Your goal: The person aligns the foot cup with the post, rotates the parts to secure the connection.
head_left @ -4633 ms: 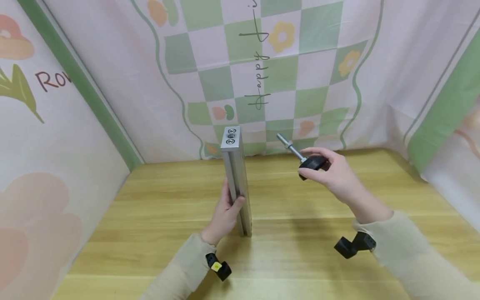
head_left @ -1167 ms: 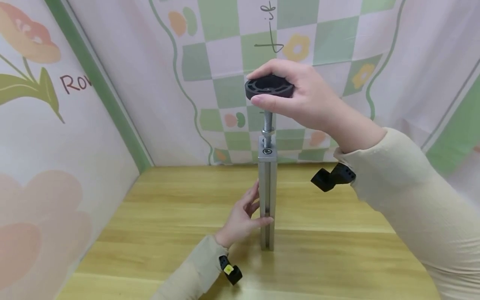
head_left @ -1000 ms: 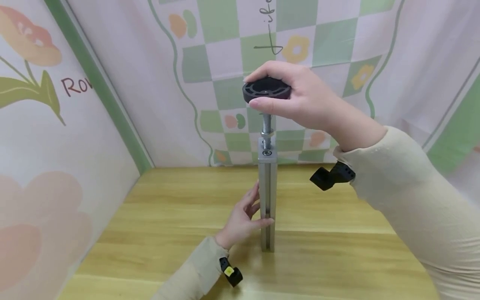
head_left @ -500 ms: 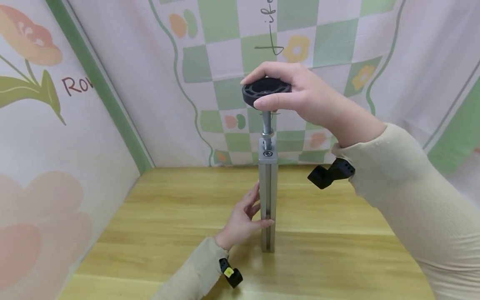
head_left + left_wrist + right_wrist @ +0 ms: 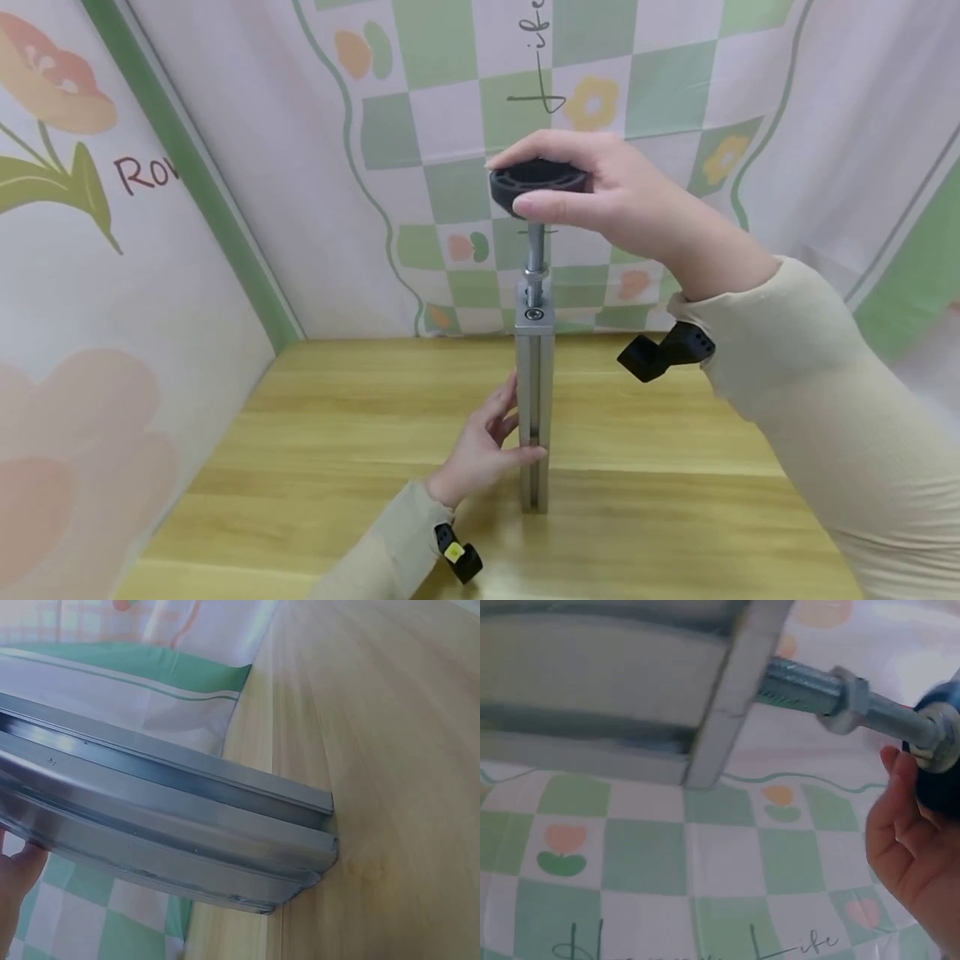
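One bar (image 5: 528,392) is standing upright in our left hand (image 5: 477,452); our right hand (image 5: 630,200) is gripping the disc (image 5: 504,192) above, bolt (image 5: 536,246) meeting bar; table (image 5: 660,517) is extending either side, back edge lying behind.

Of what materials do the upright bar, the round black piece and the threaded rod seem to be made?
Upright bar: probably aluminium, satin silver, from its soft grey sheen and long straight grooves.
Round black piece: likely matte moulded plastic, since its hollow face shows ribs; rubber is possible.
Threaded rod: silvery metal, perhaps plated steel, judging by its shine.
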The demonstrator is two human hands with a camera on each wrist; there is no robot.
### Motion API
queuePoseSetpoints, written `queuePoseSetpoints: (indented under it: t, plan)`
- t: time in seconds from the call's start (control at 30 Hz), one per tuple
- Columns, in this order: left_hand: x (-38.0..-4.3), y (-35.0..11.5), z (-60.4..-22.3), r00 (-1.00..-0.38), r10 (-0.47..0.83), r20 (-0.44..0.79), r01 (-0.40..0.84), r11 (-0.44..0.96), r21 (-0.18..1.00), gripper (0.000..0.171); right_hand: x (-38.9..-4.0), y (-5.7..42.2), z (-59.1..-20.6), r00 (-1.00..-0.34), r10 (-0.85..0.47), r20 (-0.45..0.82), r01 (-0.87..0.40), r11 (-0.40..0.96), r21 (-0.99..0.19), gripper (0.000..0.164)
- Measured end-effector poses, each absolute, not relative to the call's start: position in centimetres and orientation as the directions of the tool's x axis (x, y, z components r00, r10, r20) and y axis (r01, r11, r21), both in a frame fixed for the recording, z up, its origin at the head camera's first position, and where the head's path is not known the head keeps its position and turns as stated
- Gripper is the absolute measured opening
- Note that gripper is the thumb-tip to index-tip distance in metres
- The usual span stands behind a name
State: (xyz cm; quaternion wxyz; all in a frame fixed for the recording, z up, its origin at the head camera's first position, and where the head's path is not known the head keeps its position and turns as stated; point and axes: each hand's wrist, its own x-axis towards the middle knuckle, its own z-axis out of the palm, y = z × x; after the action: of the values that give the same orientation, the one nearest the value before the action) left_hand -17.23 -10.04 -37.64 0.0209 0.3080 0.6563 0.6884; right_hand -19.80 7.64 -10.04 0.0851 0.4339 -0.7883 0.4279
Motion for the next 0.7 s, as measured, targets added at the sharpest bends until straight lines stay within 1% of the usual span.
queuePoseSetpoints:
  t: [0.07,0.13,0.3,0.37,0.4,0.43,0.5,0.57,0.63,0.7]
  plan:
    - [-17.2,-10.1,-37.6,-0.805,0.436,0.403,0.379,-0.144,0.914,0.095,-19.4,7.7,-9.8,-0.563,-0.655,0.503,-0.785,0.234,-0.574,0.033]
    - [-17.2,-10.1,-37.6,-0.799,0.442,0.407,0.381,-0.150,0.912,0.095,-19.0,7.7,-9.7,-0.561,-0.662,0.497,-0.786,0.239,-0.570,0.033]
    - [-17.2,-10.0,-37.5,-0.798,0.452,0.398,0.371,-0.151,0.916,0.093,-18.5,7.3,-9.8,-0.677,-0.558,0.480,-0.712,0.329,-0.621,0.033]
    - [-17.2,-10.0,-37.5,-0.799,0.450,0.399,0.372,-0.152,0.916,0.093,-18.7,7.3,-10.0,-0.705,-0.528,0.473,-0.680,0.316,-0.662,0.035]
    - [-17.3,-10.0,-37.5,-0.798,0.449,0.403,0.375,-0.154,0.914,0.093,-18.9,7.3,-10.1,-0.708,-0.523,0.474,-0.671,0.291,-0.682,0.036]
    - [-17.3,-10.0,-37.5,-0.796,0.448,0.408,0.380,-0.156,0.912,0.093,-19.3,7.5,-10.3,-0.700,-0.531,0.478,-0.661,0.228,-0.715,0.036]
    - [-17.4,-10.0,-37.4,-0.793,0.446,0.415,0.387,-0.157,0.909,0.093,-20.3,7.9,-10.8,-0.663,-0.568,0.487,-0.619,0.052,-0.783,0.038]
    - [-17.4,-10.0,-37.4,-0.791,0.447,0.418,0.391,-0.156,0.907,0.093,-21.5,8.4,-11.4,-0.599,-0.619,0.507,-0.554,-0.137,-0.821,0.042]
    - [-17.5,-10.0,-37.4,-0.788,0.448,0.423,0.397,-0.157,0.904,0.093,-22.7,8.9,-11.9,-0.530,-0.673,0.516,-0.448,-0.294,-0.844,0.046]
    - [-17.5,-10.0,-37.4,-0.788,0.449,0.422,0.396,-0.155,0.905,0.092,-23.1,9.2,-12.1,-0.503,-0.699,0.508,-0.376,-0.353,-0.857,0.049]
